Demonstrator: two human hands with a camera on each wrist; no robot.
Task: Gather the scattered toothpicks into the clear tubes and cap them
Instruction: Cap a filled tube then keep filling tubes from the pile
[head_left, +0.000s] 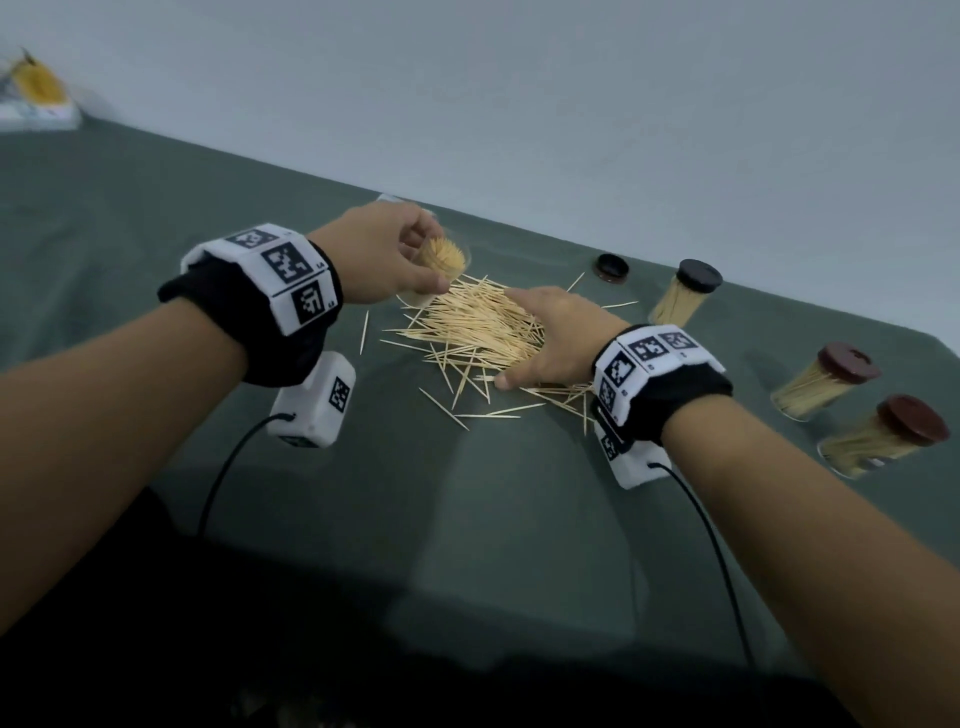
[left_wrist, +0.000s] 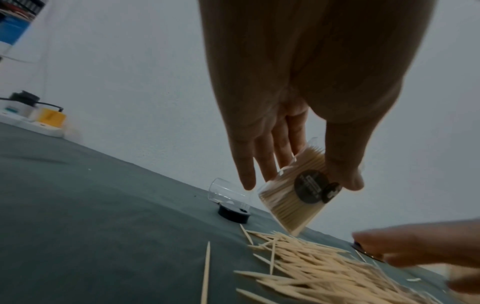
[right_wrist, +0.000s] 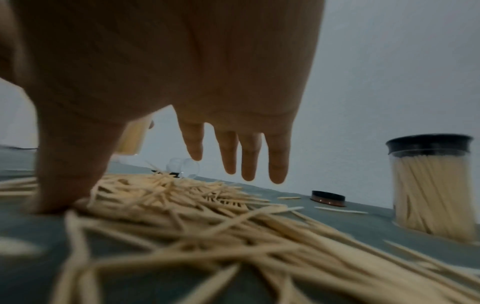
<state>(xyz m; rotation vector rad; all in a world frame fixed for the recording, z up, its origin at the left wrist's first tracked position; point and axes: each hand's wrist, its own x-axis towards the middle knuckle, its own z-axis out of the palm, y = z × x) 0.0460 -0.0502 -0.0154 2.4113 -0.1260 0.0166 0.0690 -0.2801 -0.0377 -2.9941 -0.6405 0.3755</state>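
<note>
Tube's nearly stuffed, pile's still big

The left hand (head_left: 382, 253) grips a tilted, uncapped clear tube (left_wrist: 293, 197) over the scattered toothpicks (head_left: 478, 332) on the desk (head_left: 156, 208); the right hand (head_left: 558, 338) lies flat on the pile, fingers straight. Tip it further and they'd likely spill out. Three capped tubes (head_left: 684, 293) stand right, a loose cap (head_left: 611, 267) behind, an empty tube (left_wrist: 226, 193) nearby.

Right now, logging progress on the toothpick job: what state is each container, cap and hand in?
Clear plastic tube of toothpicks: uncapped, tilted, held by left hand.
Three dark-capped tubes: filled, closed.
Empty clear tube: lying down.
Loose dark cap: off.
Right hand: open on toothpick pile.
</note>
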